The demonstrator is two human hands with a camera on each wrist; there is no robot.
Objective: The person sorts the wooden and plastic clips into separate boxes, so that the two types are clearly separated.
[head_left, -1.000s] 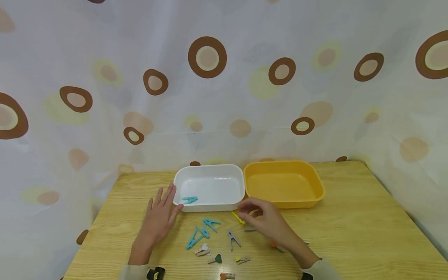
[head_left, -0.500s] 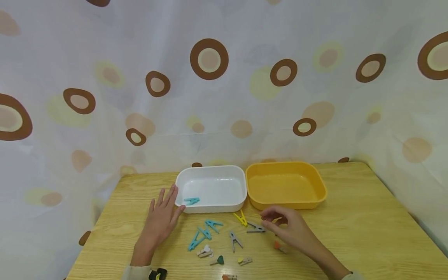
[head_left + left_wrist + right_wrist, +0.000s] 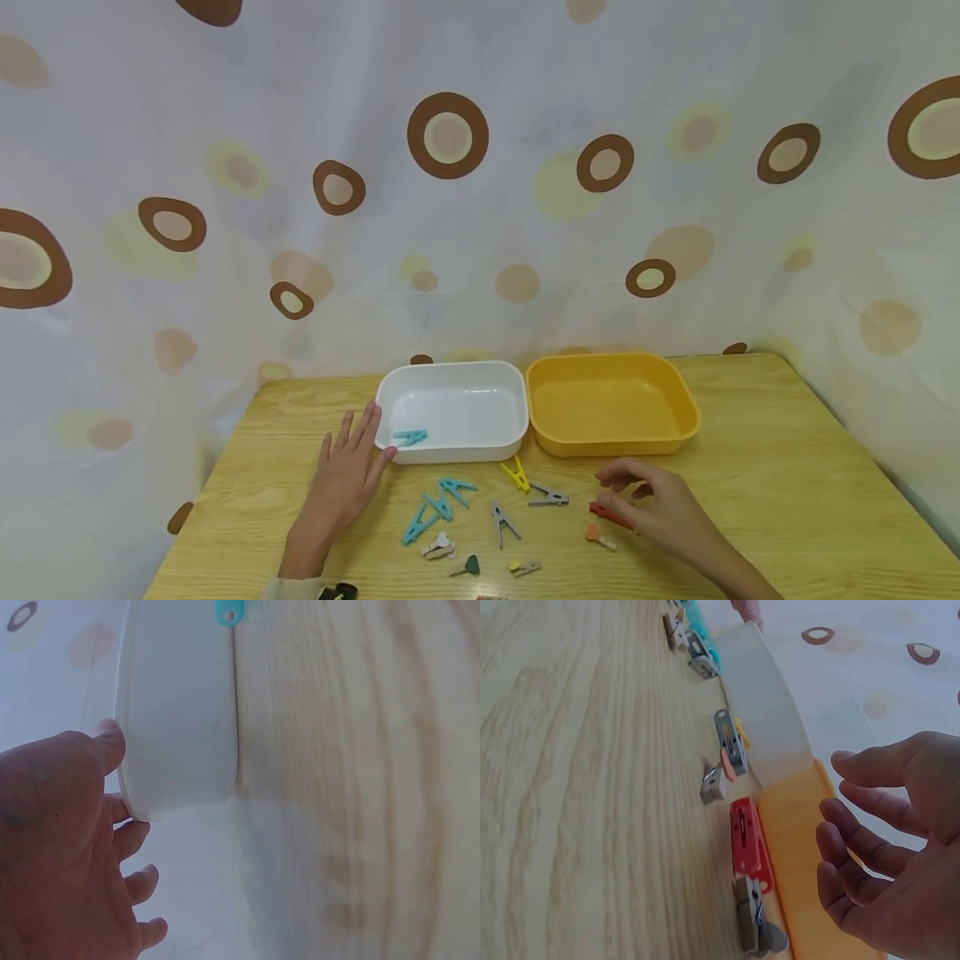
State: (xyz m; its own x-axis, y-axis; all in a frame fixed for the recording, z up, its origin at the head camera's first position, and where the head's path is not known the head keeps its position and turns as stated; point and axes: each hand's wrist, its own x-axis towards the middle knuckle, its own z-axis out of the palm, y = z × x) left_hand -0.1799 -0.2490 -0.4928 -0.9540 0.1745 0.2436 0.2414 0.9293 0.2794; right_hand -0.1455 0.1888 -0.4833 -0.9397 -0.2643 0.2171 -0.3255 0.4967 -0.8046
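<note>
My left hand point(image 3: 347, 483) lies with spread fingers at the left front corner of a white plastic basin point(image 3: 452, 455). In the left wrist view its thumb and forefinger touch the basin's rim point(image 3: 122, 761). A light-blue clothespin point(image 3: 411, 437) lies inside. My right hand point(image 3: 663, 508) hovers over a red clothespin point(image 3: 611, 515) on the table, its fingers loosely bent and holding nothing. In the right wrist view that red clothespin point(image 3: 746, 836) lies below the hand, with a gap between thumb and fingers. An orange-topped wooden clothespin point(image 3: 600, 537) is close by.
A yellow basin point(image 3: 615, 447) stands against the white one's right side. In front lie several blue clothespins point(image 3: 438, 505), a yellow one point(image 3: 516, 474), grey ones point(image 3: 504, 523) and small wooden ones with a white heart point(image 3: 442, 542), green point(image 3: 471, 565) and yellow top point(image 3: 516, 566).
My right hand has moved right and toward me, from above the yellow clothespin past the grey one to the red one. My left hand has stayed at the white basin's corner.
</note>
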